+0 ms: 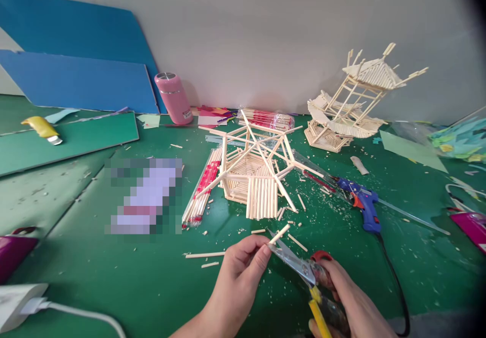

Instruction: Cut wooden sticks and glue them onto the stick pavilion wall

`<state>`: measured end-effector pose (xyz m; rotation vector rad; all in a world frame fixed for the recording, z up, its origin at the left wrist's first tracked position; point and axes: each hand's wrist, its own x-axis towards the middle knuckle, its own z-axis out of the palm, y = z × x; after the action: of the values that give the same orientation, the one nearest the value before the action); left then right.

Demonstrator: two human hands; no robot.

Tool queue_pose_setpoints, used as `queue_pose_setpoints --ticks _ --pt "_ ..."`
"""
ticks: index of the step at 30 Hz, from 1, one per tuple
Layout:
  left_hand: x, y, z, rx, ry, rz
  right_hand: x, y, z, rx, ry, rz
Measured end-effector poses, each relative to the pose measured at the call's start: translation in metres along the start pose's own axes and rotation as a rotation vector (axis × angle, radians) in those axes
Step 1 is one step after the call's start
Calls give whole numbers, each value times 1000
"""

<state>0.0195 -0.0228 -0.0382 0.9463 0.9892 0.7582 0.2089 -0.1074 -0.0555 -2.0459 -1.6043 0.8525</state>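
Note:
My left hand (243,272) pinches a short wooden stick (281,233) between thumb and fingertips. In my right hand (353,297) is a pair of scissors (298,263), its handles partly wrapped and coloured red and yellow. The blades are parted around the stick, close to my left fingertips. Just beyond my hands stands a partly built pavilion model (250,168) of thin wooden sticks, with a row of sticks (261,198) sloping down at its front. Cut stick pieces (205,255) lie beside my left hand.
A blue glue gun (362,201) with a black cord lies at right. A taller stick pagoda (366,100) stands behind it. Packed sticks (203,191), a pink bottle (174,97), a yellow cutter (42,128) and a white power strip (21,302) are around the green table (159,282).

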Motion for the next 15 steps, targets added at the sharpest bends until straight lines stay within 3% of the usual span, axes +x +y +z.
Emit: queue_pose_setpoints --ticks 9,15 --pt "1 -1 -2 34 -52 103 -7 0 0 -72 -236 -1" --pt "3 -2 -2 99 -62 150 -2 -5 -1 -82 -214 -16"
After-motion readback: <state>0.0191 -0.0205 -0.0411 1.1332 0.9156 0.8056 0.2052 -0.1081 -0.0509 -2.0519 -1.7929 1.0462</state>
